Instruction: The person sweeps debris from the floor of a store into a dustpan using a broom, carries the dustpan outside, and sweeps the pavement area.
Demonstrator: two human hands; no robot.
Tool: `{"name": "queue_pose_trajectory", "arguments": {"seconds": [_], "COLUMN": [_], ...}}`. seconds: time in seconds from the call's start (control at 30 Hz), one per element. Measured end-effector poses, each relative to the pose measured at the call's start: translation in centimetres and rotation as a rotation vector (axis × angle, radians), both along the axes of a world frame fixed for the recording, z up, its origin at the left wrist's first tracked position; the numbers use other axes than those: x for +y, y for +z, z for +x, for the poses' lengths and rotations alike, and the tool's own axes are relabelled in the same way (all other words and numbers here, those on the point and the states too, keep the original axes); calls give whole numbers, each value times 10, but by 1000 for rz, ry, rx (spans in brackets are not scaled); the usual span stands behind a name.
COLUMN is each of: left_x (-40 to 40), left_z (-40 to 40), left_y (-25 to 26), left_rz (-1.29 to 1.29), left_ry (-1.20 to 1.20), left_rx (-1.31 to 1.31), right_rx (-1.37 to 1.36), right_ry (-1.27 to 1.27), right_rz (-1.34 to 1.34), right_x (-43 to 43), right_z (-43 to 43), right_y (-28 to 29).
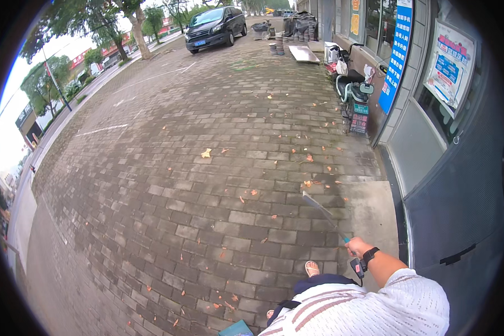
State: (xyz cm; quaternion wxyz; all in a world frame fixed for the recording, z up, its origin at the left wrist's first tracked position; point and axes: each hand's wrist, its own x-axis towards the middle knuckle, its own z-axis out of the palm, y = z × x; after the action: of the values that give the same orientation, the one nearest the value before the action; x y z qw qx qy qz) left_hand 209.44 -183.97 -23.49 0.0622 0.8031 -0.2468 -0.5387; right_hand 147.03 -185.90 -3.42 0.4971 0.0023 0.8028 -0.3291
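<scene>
My right hand [356, 246] is closed around the teal grip of a long, thin hand tool, perhaps a broom [325, 212]. Its pale, flat far end points forward and left, close to the paving bricks [218, 218]; whether it touches them I cannot tell. A black band with a small device [358, 267] is at my right wrist. My left hand is out of view. At the bottom edge a flat teal object [236, 329], possibly a dustpan, is cut off by the frame. Dry leaves lie about, among them a cluster [308, 183] just beyond the tool's tip and a larger yellow leaf [206, 153].
A glazed shop door [445, 201] and a concrete slab [371, 210] border my right side. Farther along the wall stands an electric scooter [353, 84], near a pale board [304, 54]. A dark van [216, 27] stands ahead; a tree trunk [138, 33] rises to its left.
</scene>
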Motion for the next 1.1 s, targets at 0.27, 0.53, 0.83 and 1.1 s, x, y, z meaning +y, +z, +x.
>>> {"name": "queue_pose_trajectory", "arguments": {"seconds": [0.27, 0.53, 0.83, 1.1], "left_x": [-77, -212, -381, -501], "left_z": [-94, -192, -352, -455], "left_y": [46, 89, 172, 236], "left_rz": [-6, 37, -130, -166], "left_ry": [500, 521, 174, 68], "left_rx": [165, 415, 303, 254], "right_rx": [-74, -162, -315, -519], "right_ry": [-328, -624, -1140, -1257], "right_rz": [57, -20, 61, -139], "right_x": [36, 19, -97, -331], "right_z": [-146, -225, -291, -290], "right_y": [-27, -51, -159, -243]}}
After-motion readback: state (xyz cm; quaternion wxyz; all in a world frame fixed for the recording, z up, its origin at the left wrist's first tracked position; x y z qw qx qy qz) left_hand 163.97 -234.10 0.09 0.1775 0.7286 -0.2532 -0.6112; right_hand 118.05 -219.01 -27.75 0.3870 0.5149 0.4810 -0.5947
